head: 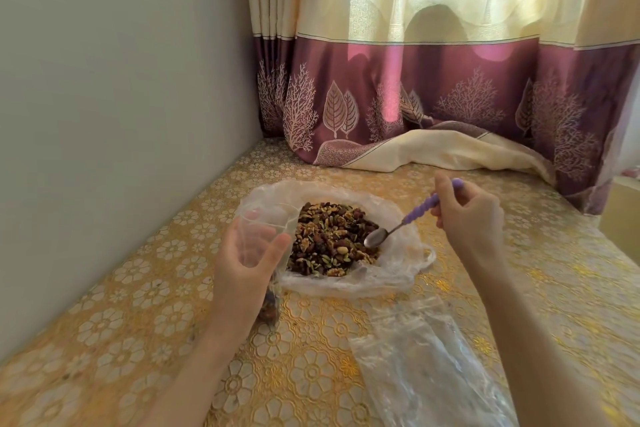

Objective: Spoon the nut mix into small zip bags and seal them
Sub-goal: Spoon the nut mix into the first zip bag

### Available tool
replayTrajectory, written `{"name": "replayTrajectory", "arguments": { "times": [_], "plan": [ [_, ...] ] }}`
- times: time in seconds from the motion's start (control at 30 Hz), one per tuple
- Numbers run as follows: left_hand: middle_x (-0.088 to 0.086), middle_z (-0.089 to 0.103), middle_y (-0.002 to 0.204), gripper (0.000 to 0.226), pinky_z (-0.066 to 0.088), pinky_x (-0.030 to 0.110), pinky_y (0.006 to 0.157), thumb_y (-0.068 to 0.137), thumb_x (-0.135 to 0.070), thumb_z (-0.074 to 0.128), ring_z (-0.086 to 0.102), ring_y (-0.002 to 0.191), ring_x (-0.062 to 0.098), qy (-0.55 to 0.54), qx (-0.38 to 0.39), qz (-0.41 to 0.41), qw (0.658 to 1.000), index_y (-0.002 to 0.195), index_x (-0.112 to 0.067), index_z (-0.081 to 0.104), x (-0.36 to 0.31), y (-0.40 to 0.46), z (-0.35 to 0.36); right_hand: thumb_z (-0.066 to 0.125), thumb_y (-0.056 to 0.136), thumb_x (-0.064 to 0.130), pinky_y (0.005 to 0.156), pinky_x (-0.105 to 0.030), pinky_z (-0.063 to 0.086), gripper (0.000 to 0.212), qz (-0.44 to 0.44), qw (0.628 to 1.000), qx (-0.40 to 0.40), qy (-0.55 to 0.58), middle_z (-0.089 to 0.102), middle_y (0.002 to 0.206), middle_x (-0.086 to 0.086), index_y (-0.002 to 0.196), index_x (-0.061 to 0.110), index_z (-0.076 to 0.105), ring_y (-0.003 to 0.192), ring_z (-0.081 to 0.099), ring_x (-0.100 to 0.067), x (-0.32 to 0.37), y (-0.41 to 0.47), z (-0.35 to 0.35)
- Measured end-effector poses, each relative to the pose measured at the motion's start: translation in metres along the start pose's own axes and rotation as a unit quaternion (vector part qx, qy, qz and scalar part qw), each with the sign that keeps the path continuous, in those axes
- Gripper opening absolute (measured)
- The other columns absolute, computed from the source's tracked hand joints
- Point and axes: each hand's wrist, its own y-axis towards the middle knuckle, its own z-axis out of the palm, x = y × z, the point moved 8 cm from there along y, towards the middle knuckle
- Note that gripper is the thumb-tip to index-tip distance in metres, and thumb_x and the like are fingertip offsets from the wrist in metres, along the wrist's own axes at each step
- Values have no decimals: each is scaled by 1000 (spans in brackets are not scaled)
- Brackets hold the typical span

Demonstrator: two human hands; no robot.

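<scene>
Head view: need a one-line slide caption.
Left hand holds a small zip bag open while the right hand dips a purple-handled spoon toward the nut mix.

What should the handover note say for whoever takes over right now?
Left hand: grips a small zip bag, mouth open, beside the nut mix. Some mix seems to sit in its bottom, below the wrist.
Right hand: holds the spoon by its purple handle; the bowl looks empty, at the pile's right edge.
Nut mix lies on an opened plastic bag on the table. More clear bags lie near the right forearm.
Done: this bag apparently partly filled.
Left: keep spooning, seal it, then fill the rest.
</scene>
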Motion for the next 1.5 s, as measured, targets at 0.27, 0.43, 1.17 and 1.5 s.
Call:
{"name": "replayTrajectory", "arguments": {
  "times": [0.27,0.43,1.17,1.5],
  "plan": [
    [-14,67,89,30,54,43,79,76,-59,64,65,77,9,9,-10,-5,1000,101,-49,52,5,-1,-2,48,97,22,53,-27,48,42,-41,995,-10,-86,60,45,12,58,11,57,48,55,-18,0,-2,7],
    [-15,67,92,35,51,36,79,66,-68,61,65,82,8,4,-6,-11,1000,97,-53,52,8,-1,-1,47,98,20,47,-16,45,42,14,999,-15,-44,59,42,15,59,11,59,48,59,-14,-15,-10,16],
    [-19,66,92,44,47,19,69,67,-65,61,65,84,3,-6,-7,-5,1000,103,-42,53,5,0,0,45,94,15,35,-14,33,36,272,947,-40,167,58,51,-3,66,2,63,40,45,-8,-76,-11,12],
    [-18,66,90,16,43,22,73,74,-61,65,63,81,-1,-3,7,-10,1000,85,-58,54,2,1,3,46,98,25,40,-15,35,42,171,958,-15,232,59,51,0,67,4,66,45,47,-8,-11,-5,13]
  ]
}}
